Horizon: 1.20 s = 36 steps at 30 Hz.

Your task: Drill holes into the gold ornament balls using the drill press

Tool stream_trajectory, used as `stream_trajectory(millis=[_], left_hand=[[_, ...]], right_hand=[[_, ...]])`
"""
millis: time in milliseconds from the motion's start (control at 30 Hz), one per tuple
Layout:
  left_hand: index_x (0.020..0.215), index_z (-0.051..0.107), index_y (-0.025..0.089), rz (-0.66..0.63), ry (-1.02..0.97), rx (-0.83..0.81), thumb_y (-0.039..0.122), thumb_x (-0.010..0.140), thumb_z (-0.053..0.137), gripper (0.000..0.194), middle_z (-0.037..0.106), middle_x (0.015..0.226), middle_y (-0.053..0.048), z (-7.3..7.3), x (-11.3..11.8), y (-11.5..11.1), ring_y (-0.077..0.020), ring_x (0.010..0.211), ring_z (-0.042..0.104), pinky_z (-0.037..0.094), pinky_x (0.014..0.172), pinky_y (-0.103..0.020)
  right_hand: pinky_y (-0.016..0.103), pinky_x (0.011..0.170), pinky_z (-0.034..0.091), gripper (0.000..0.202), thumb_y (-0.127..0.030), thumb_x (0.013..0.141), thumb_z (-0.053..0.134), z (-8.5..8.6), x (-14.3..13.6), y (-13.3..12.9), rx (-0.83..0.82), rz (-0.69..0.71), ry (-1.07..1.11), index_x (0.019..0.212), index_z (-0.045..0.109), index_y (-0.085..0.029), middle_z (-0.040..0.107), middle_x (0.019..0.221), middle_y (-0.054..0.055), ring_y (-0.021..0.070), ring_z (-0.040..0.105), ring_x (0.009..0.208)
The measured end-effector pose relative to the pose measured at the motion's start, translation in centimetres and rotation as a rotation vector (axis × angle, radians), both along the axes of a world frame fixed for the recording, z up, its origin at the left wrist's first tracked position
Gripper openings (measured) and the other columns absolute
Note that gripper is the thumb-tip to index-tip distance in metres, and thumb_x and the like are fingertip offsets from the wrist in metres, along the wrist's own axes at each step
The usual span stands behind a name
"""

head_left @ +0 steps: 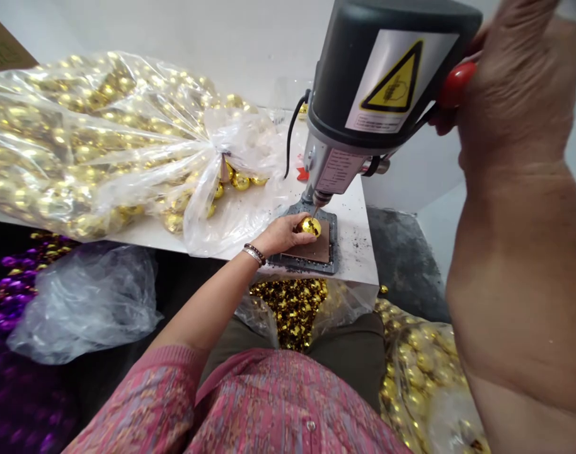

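Observation:
A shiny gold ball (311, 227) is held by my left hand (288, 234) on a brown board (316, 247) over the grey base of a drill press (333, 261). The thin bit of the press is at the top of the ball; whether it has entered the ball is too small to tell. High at the right, my right hand (515, 82) is wrapped round the red knob (458, 85) beside the dark motor housing (392, 69), its fingers partly hidden.
A large clear bag of gold balls (80, 145) covers the left of the white table (363, 252). Dark shavings lie round the base. Gold pieces (292, 309) fill a bag below the edge. Another bag of gold balls (420, 359) stands lower right, purple balls (9, 284) at left.

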<state>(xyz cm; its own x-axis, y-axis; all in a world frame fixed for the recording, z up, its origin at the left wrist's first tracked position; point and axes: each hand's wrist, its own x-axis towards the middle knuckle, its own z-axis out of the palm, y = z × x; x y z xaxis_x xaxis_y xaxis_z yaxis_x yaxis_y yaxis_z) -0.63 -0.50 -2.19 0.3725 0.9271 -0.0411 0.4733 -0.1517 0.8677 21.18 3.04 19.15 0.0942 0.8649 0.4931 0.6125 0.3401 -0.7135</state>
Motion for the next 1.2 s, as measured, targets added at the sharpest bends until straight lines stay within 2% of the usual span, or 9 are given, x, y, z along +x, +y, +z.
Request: stream_trajectory(millis=[67, 167, 233, 300, 400, 533, 667, 833, 1200], left_hand=[[0.132, 0.071, 0.018, 0.002, 0.010, -0.005, 0.040, 0.084, 0.077, 0.053, 0.078, 0.105, -0.006, 0.1, -0.1, -0.1, -0.0194, 0.093, 0.068, 0.052, 0.082, -0.030], [0.137, 0.069, 0.019, 0.023, 0.018, 0.001, 0.039, 0.084, 0.078, 0.057, 0.079, 0.109, -0.006, 0.3, -0.1, -0.2, -0.0197, 0.095, 0.069, 0.052, 0.087, -0.031], [0.137, 0.069, 0.019, 0.038, 0.018, 0.003, 0.037, 0.084, 0.078, 0.057, 0.079, 0.111, -0.006, 0.3, 0.0, -0.3, -0.0200, 0.097, 0.070, 0.053, 0.090, -0.032], [0.135, 0.070, 0.018, 0.048, 0.016, 0.001, 0.036, 0.084, 0.079, 0.055, 0.079, 0.111, -0.005, 0.3, 0.1, -0.3, -0.0203, 0.098, 0.070, 0.053, 0.092, -0.032], [0.132, 0.071, 0.020, 0.048, 0.004, -0.001, 0.035, 0.083, 0.079, 0.052, 0.079, 0.110, -0.004, 0.2, 0.2, -0.3, -0.0200, 0.099, 0.070, 0.054, 0.092, -0.031], [0.132, 0.071, 0.022, 0.039, 0.012, -0.005, 0.034, 0.083, 0.079, 0.051, 0.078, 0.107, -0.002, 0.1, 0.2, -0.3, -0.0198, 0.098, 0.070, 0.053, 0.092, -0.031], [0.134, 0.070, 0.021, 0.034, -0.006, -0.015, 0.034, 0.082, 0.078, 0.053, 0.078, 0.109, -0.002, -0.2, 0.1, -0.1, -0.0197, 0.100, 0.069, 0.053, 0.093, -0.031], [0.129, 0.071, 0.022, 0.016, -0.005, -0.004, 0.035, 0.083, 0.077, 0.048, 0.077, 0.104, -0.001, -0.4, 0.1, -0.1, -0.0184, 0.094, 0.068, 0.053, 0.087, -0.029], [0.129, 0.072, 0.019, 0.031, 0.027, 0.009, 0.035, 0.085, 0.079, 0.048, 0.075, 0.104, -0.001, -0.4, 0.2, -0.3, -0.0184, 0.095, 0.067, 0.052, 0.090, -0.029]], right_hand=[[0.030, 0.079, 0.041, 0.079, -0.068, 0.097, 0.018, 0.5, -1.1, -0.1, -0.027, -0.166, 0.005, 0.086, 0.069, -0.009, 0.060, 0.074, 0.001, 0.0047, 0.063, 0.078], [0.036, 0.095, 0.038, 0.073, -0.059, 0.099, 0.024, 0.9, -2.0, -0.3, -0.036, -0.326, -0.122, 0.108, 0.073, -0.006, 0.074, 0.107, 0.007, 0.0073, 0.065, 0.108], [0.039, 0.103, 0.035, 0.067, -0.051, 0.102, 0.024, 0.9, -2.1, -1.2, -0.046, -0.366, -0.259, 0.122, 0.071, -0.007, 0.073, 0.128, 0.011, 0.0109, 0.063, 0.126], [0.039, 0.106, 0.036, 0.067, -0.052, 0.105, 0.022, 0.2, -2.0, -3.0, -0.042, -0.359, -0.349, 0.123, 0.070, -0.010, 0.072, 0.130, 0.010, 0.0149, 0.064, 0.131], [0.033, 0.094, 0.042, 0.063, -0.058, 0.107, 0.027, -2.2, -1.5, -6.2, 0.079, -0.375, -0.403, 0.108, 0.071, -0.012, 0.071, 0.102, 0.009, 0.0141, 0.068, 0.104], [0.027, 0.078, 0.040, 0.031, -0.040, 0.098, 0.049, -6.3, -0.9, -8.5, 0.164, -0.404, -0.362, 0.086, 0.062, -0.015, 0.054, 0.076, 0.001, 0.0052, 0.046, 0.069], [0.025, 0.078, 0.046, 0.028, -0.035, 0.099, 0.048, -9.4, -0.7, -8.3, 0.366, -0.316, -0.340, 0.099, 0.065, -0.013, 0.063, 0.093, 0.003, 0.0058, 0.055, 0.078], [0.032, 0.090, 0.054, 0.037, -0.034, 0.105, 0.041, -11.7, -0.7, -7.8, 0.485, -0.251, -0.304, 0.110, 0.070, -0.010, 0.066, 0.106, 0.007, 0.0101, 0.062, 0.094], [0.026, 0.083, 0.046, 0.039, -0.024, 0.105, 0.036, -14.7, -1.1, -6.5, 0.749, -0.334, -0.347, 0.108, 0.074, -0.015, 0.072, 0.095, 0.004, 0.0084, 0.061, 0.086]])
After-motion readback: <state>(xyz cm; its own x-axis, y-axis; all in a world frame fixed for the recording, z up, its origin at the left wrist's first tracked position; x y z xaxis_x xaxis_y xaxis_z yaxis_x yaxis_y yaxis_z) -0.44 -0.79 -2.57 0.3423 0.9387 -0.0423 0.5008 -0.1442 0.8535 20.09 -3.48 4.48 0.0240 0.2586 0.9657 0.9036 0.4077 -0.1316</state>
